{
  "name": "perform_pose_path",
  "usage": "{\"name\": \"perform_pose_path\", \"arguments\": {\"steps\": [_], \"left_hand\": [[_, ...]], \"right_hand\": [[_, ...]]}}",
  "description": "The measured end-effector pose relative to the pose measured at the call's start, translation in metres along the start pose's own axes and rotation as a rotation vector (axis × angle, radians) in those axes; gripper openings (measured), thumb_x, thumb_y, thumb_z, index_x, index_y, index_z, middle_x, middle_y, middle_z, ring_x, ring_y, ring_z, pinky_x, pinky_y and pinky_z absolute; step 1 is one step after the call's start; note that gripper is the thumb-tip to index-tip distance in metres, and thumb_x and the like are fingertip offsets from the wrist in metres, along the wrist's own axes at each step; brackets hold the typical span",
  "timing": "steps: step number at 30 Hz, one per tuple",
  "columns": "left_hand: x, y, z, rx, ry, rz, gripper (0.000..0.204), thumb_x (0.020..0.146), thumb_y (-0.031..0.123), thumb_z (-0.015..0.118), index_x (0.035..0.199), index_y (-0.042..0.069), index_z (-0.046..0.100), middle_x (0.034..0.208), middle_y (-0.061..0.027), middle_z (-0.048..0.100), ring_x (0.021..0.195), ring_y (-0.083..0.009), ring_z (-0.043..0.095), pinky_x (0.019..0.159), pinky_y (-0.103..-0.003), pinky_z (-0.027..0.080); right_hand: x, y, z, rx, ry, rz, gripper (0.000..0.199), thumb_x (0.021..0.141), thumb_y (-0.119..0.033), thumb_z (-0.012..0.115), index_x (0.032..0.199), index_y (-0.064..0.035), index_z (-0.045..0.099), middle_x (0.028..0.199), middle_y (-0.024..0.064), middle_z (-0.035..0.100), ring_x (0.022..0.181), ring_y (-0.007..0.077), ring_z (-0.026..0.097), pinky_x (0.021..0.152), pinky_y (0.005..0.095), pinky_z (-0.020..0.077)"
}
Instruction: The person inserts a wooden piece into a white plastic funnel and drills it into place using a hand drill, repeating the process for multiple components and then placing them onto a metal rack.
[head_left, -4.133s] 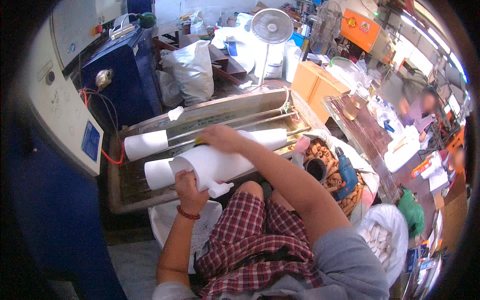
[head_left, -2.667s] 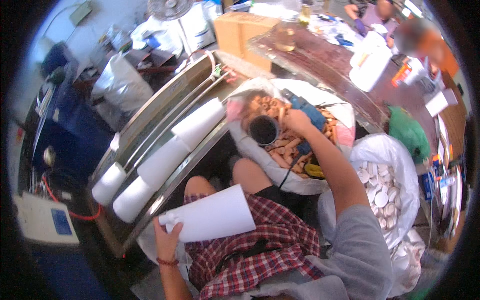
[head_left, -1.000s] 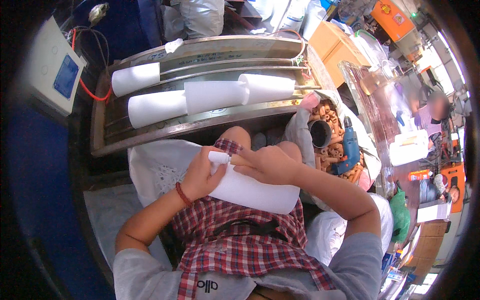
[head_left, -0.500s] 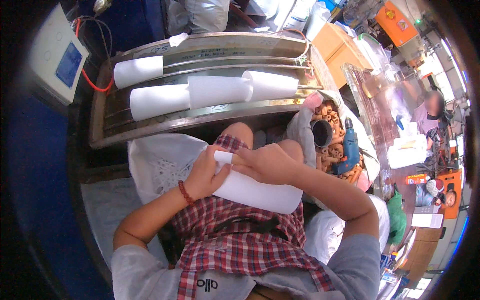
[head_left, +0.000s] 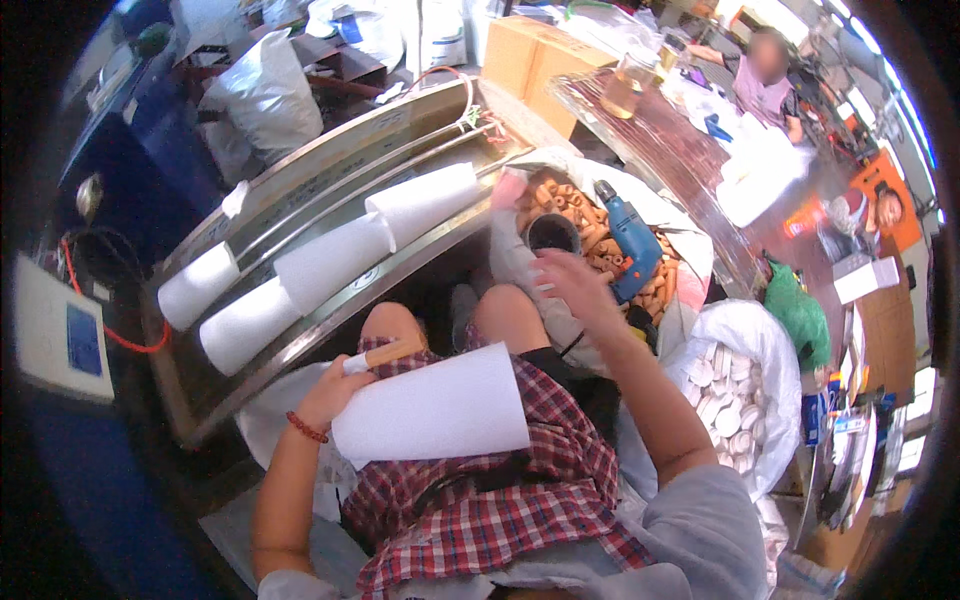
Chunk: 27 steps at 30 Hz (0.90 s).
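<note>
My left hand (head_left: pixel 328 393) is closed around a white rolled sleeve (head_left: pixel 430 405), which lies across my lap. The same hand grips a short brown stick (head_left: pixel 395 352) with a white band on its near end, sticking out above the sleeve. My right hand (head_left: pixel 580 288), a little blurred, has its fingers apart and holds nothing. It is over the edge of a sack (head_left: pixel 510 245), just below a dark round cup (head_left: pixel 552 233). Brown tubular pieces (head_left: pixel 572 205) fill that sack, and a blue power drill (head_left: pixel 630 240) lies on them.
Several white sleeves (head_left: pixel 340 255) sit on metal rods over a long trough (head_left: pixel 300 335) ahead on the left. A bag (head_left: pixel 785 400) of small white round pieces stands at my right. Beyond are a dark table (head_left: pixel 690 170), a cardboard box (head_left: pixel 540 60) and a person (head_left: pixel 765 85).
My right hand has let go of the stick and moved right to the sack. My left hand has shifted left with the sleeve and stick. The view has turned right.
</note>
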<state>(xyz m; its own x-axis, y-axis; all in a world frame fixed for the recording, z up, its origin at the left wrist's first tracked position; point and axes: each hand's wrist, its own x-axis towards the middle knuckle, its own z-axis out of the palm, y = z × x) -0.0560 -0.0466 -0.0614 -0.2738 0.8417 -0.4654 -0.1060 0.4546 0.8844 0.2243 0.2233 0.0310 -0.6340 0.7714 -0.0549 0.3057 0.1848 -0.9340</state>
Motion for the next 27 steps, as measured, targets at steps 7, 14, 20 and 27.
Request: {"name": "perform_pose_path", "arguments": {"steps": [7,14,20,27], "left_hand": [[0.035,0.094,0.028,0.660,0.139,0.417,0.046,0.081,0.013,0.064,0.120,-0.001,0.045,0.115,-0.0150,0.053,0.106,-0.0253,0.054,0.090,-0.034,0.045],[0.107,0.188,0.139,0.748,-0.193,0.590,0.027,0.079,0.015,0.064,0.104,0.006,0.060,0.101,-0.0113,0.058,0.087,-0.0246,0.061,0.078,-0.035,0.049],[0.211,0.164,0.200,1.030,-0.082,0.704,0.021,0.080,0.019,0.062,0.098,0.008,0.065,0.091,-0.0144,0.062,0.084,-0.0290,0.060,0.075,-0.038,0.048],[0.255,0.157,0.232,1.216,0.006,0.688,0.019,0.078,0.017,0.061,0.094,0.009,0.066,0.092,-0.0143,0.062,0.089,-0.0319,0.059,0.079,-0.042,0.047]], "right_hand": [[-0.029,0.139,-0.159,0.439,0.575,0.327,0.048,0.087,-0.026,0.058,0.126,-0.0015,0.042,0.112,0.0069,0.054,0.100,0.0162,0.054,0.083,0.0301,0.0449],[-0.014,0.163,-0.198,0.060,0.372,0.600,0.038,0.084,-0.031,0.062,0.108,-0.0042,0.050,0.101,0.0081,0.057,0.088,0.0192,0.058,0.073,0.0324,0.0506],[-0.007,0.170,-0.172,0.581,0.400,0.522,0.033,0.081,-0.031,0.065,0.103,-0.0086,0.055,0.089,0.0035,0.058,0.073,0.0160,0.056,0.066,0.0345,0.0535],[0.014,0.156,-0.163,1.026,0.502,0.444,0.037,0.082,-0.037,0.063,0.107,-0.0110,0.054,0.091,0.0037,0.061,0.082,0.0222,0.060,0.070,0.0371,0.0497]]}}
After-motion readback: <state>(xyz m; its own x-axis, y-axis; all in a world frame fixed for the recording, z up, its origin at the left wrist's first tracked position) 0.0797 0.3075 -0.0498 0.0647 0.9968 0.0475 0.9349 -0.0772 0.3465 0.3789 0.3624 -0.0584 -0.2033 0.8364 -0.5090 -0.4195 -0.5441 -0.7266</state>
